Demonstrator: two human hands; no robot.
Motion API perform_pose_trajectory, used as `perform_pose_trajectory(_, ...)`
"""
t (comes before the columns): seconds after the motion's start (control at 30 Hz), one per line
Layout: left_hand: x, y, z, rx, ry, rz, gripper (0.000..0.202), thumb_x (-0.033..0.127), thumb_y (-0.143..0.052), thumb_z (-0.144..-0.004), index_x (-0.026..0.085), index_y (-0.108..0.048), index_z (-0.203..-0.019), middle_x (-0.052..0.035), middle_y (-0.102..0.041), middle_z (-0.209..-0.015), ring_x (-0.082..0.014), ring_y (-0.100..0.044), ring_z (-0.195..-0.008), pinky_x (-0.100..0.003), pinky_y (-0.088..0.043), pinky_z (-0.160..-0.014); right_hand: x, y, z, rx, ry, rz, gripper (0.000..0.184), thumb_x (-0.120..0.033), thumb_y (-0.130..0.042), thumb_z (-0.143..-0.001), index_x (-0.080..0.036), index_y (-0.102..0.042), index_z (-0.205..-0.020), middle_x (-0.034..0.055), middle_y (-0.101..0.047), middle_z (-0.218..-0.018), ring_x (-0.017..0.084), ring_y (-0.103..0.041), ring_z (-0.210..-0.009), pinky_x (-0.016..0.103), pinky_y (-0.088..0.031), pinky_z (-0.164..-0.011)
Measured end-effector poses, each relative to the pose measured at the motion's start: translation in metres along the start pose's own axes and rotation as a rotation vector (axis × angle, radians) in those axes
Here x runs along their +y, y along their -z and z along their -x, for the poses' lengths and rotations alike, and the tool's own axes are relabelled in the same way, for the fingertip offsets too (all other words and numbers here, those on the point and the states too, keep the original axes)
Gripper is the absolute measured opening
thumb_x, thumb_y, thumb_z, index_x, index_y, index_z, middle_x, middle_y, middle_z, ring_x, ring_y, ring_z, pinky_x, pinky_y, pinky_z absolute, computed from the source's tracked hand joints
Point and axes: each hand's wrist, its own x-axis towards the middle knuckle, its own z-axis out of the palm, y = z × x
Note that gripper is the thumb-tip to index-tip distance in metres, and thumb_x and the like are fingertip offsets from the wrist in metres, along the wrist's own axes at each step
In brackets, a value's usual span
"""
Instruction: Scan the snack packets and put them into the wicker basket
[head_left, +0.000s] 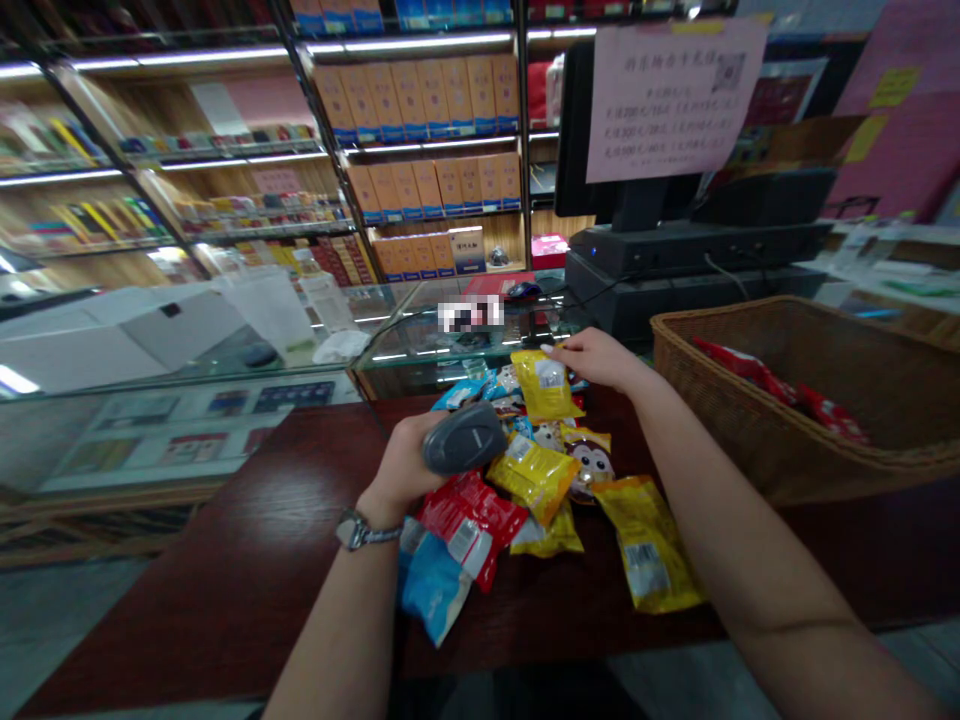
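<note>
My left hand (pixel 405 465), with a watch on its wrist, is closed around a grey handheld barcode scanner (pixel 463 438) held over a heap of snack packets. My right hand (pixel 589 358) pinches the top of a yellow packet (pixel 546 385) and holds it upright, its white barcode label facing me. Below lie a red packet (pixel 472 520), a blue one (pixel 435 590) and more yellow packets (pixel 649 545) on the dark wooden counter (pixel 247 560).
A wicker basket (pixel 757 440) with red packets inside stands at the right. Behind it is a till with a monitor (pixel 660 120) carrying a pink notice. A glass display counter (pixel 187 400) runs to the left, with shelves of boxed goods (pixel 427 150) at the back.
</note>
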Motion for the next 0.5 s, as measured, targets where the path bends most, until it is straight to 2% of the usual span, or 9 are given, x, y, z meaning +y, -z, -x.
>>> perform_pose_trajectory(0.07,0.001,0.000,0.000,-0.002,-0.001,-0.001,0.034,0.031,-0.078,-0.068,0.014,-0.073,-0.097,-0.0104,-0.078,-0.090,-0.0280,-0.074,-0.080,-0.035,-0.058,-0.073,0.002,0.006,0.000,0.011,0.001,0.050,0.057,-0.064,-0.050,-0.086,-0.014,-0.064,-0.063,0.0012,-0.052,-0.053,0.012,-0.047,-0.055,0.026,-0.030,-0.054)
perform_pose_trajectory(0.13,0.001,0.001,0.000,0.002,-0.003,-0.006,0.034,0.032,-0.077,-0.067,0.013,-0.073,-0.095,-0.0101,-0.078,-0.088,-0.0276,-0.073,-0.078,-0.035,-0.058,-0.071,0.003,0.019,0.004,0.096,0.003,0.137,0.057,-0.062,-0.047,-0.089,-0.014,-0.066,-0.064,0.0017,-0.052,-0.054,0.012,-0.045,-0.055,0.027,-0.028,-0.055)
perform_pose_trajectory(0.27,0.000,0.001,0.000,0.012,-0.010,-0.019,0.031,0.032,-0.076,-0.067,0.014,-0.073,-0.092,-0.0092,-0.077,-0.086,-0.0264,-0.072,-0.075,-0.034,-0.057,-0.069,-0.006,0.061,0.032,0.463,-0.028,0.343,0.051,-0.050,-0.041,-0.095,-0.013,-0.072,-0.078,0.0085,-0.066,-0.074,0.016,-0.053,-0.067,0.028,-0.033,-0.061)
perform_pose_trajectory(0.33,0.000,0.001,0.000,0.015,-0.017,-0.032,0.028,0.030,-0.075,-0.068,0.014,-0.073,-0.090,-0.0087,-0.076,-0.084,-0.0253,-0.072,-0.074,-0.033,-0.057,-0.069,-0.013,0.082,0.053,0.655,-0.130,0.462,0.050,-0.045,-0.035,-0.098,-0.014,-0.074,-0.095,0.0142,-0.070,-0.089,0.022,-0.059,-0.078,0.031,-0.036,-0.067)
perform_pose_trajectory(0.4,-0.001,0.001,-0.001,0.019,-0.024,-0.046,0.025,0.028,-0.074,-0.068,0.014,-0.073,-0.088,-0.0081,-0.076,-0.082,-0.0238,-0.070,-0.071,-0.032,-0.056,-0.067,-0.013,0.101,0.071,0.793,-0.283,0.550,0.056,-0.045,-0.027,-0.100,-0.013,-0.072,-0.111,0.0203,-0.070,-0.099,0.029,-0.063,-0.089,0.037,-0.040,-0.072)
perform_pose_trajectory(0.47,-0.001,0.001,-0.001,0.025,-0.033,-0.058,0.024,0.028,-0.074,-0.068,0.014,-0.073,-0.087,-0.0076,-0.075,-0.081,-0.0228,-0.069,-0.069,-0.031,-0.056,-0.065,-0.001,0.117,0.083,0.862,-0.450,0.585,0.059,-0.041,-0.022,-0.100,-0.010,-0.069,-0.118,0.0260,-0.068,-0.106,0.036,-0.064,-0.099,0.043,-0.043,-0.077)
perform_pose_trajectory(0.5,-0.001,0.001,-0.001,0.029,-0.037,-0.062,0.023,0.027,-0.074,-0.068,0.014,-0.073,-0.087,-0.0075,-0.075,-0.080,-0.0226,-0.069,-0.068,-0.031,-0.056,-0.064,0.008,0.124,0.086,0.857,-0.491,0.592,0.059,-0.038,-0.021,-0.099,-0.007,-0.067,-0.120,0.0290,-0.066,-0.108,0.038,-0.063,-0.103,0.046,-0.044,-0.080)
